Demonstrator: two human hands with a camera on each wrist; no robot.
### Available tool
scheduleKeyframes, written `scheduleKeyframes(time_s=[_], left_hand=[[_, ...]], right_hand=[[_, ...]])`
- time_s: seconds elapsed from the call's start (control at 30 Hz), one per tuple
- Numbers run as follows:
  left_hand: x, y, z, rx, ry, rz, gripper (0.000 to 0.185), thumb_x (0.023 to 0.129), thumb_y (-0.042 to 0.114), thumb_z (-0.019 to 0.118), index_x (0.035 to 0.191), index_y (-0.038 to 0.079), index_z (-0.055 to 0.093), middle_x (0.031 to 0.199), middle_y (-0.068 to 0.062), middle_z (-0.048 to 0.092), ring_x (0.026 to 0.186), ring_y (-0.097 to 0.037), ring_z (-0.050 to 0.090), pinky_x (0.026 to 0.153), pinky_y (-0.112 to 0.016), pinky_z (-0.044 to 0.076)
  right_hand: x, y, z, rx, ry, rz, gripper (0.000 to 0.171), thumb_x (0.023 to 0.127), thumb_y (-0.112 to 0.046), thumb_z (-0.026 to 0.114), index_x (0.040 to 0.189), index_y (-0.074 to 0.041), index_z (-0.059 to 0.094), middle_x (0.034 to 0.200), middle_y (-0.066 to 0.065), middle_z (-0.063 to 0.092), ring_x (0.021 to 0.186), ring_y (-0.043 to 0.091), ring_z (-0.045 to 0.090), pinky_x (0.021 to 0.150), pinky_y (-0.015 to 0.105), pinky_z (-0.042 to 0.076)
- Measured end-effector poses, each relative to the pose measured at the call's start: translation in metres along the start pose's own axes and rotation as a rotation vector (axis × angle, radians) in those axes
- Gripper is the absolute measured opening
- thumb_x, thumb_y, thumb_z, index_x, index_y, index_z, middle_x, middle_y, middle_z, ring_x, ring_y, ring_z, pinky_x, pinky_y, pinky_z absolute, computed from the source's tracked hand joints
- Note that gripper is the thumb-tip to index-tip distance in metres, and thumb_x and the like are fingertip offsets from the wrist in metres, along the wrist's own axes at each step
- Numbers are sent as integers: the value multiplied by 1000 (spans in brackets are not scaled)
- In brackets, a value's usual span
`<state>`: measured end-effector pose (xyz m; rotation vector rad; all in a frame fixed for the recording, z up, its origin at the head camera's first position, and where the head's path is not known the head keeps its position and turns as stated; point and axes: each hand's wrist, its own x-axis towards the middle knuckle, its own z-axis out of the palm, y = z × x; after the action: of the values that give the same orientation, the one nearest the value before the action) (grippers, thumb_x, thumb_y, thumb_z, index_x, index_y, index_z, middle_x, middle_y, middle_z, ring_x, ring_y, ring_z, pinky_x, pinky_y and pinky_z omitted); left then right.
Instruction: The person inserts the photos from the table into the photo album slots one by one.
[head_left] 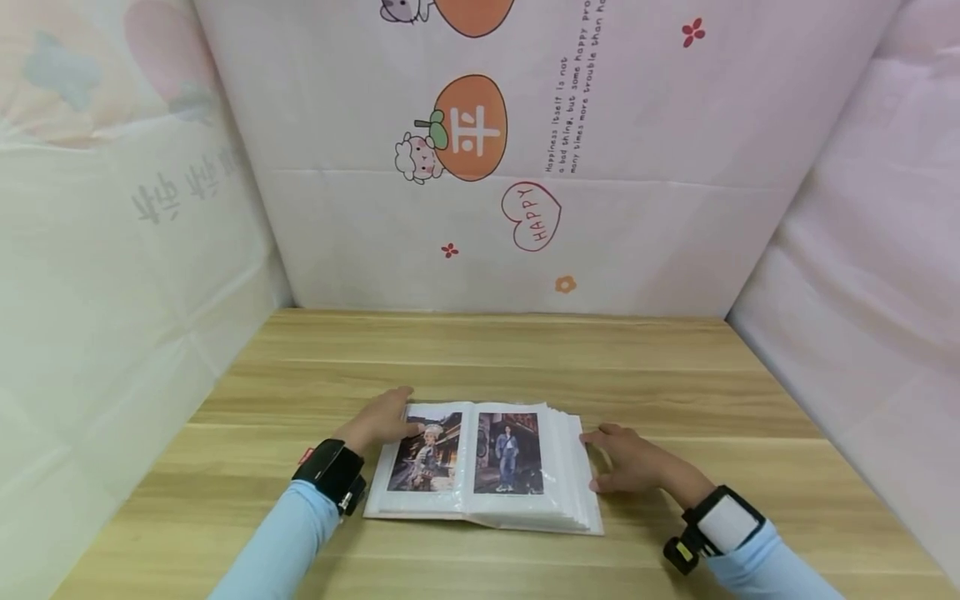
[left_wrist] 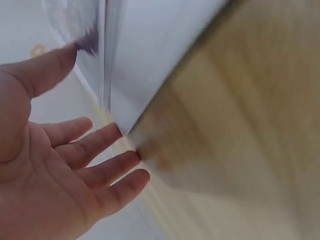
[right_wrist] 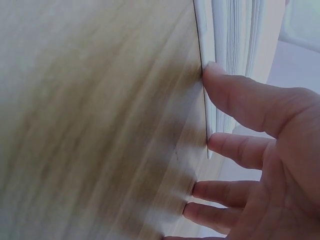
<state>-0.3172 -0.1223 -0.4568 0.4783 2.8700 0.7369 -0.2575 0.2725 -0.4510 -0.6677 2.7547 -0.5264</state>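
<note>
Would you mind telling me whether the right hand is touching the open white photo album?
Touching: in the right wrist view, the right hand presses its fingertips against the album's stacked page edges.

- Soft, even brightness fills the head view; only faint shadows lie under the photo album (head_left: 483,467).
- Its plastic sleeves catch mild glare.
- Walls beyond the album bow outward near the frame's edges.
- Both wrist views are blurred, the tabletop (right_wrist: 90,125) smeared.

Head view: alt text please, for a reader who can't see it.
An open photo album lies on a wooden table, one photo showing on each page. The left hand rests on its left edge, the right hand touches the stacked pages on its right.
</note>
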Motion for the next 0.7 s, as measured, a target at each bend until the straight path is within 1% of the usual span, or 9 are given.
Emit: scheduleKeyframes(time_s=[0.17,0.3,0.43,0.57,0.7], left_hand=[[7,3,-4,43,8,20,61,80,19,72,128,-10,47,126,-26,49,118,-41,42,97,-48,33],[6,5,-10,84,-9,36,52,79,21,73,120,-7,55,116,-22,55,110,-39,47,92,-48,37],[7,7,-14,110,-32,51,45,78,23,72,112,-4,60,110,-18,59,105,-36,48,91,-49,36],[8,6,-15,99,-59,10,45,78,30,72,109,-1,62,107,-15,58,104,-36,44,89,-50,34],[9,4,-14,47,-53,-49,42,76,38,73,95,2,62,94,-11,52,94,-32,38,80,-44,34]], right_hand=[[-1,-2,-1,-13,9,0,64,78,-25,74,130,1,48,132,37,34,119,54,32,92,63,29],[-2,-6,-1,-30,21,-3,63,78,-23,74,130,1,48,130,36,37,118,53,34,92,61,30],[-2,-10,-1,-61,29,-2,62,78,-21,74,129,2,48,128,34,40,116,51,38,91,60,32],[-1,-13,0,-71,30,16,61,78,-20,74,129,2,48,128,35,40,115,52,38,91,60,33],[-1,-13,1,-73,32,32,61,78,-19,74,130,1,48,129,37,38,116,53,37,91,61,33]])
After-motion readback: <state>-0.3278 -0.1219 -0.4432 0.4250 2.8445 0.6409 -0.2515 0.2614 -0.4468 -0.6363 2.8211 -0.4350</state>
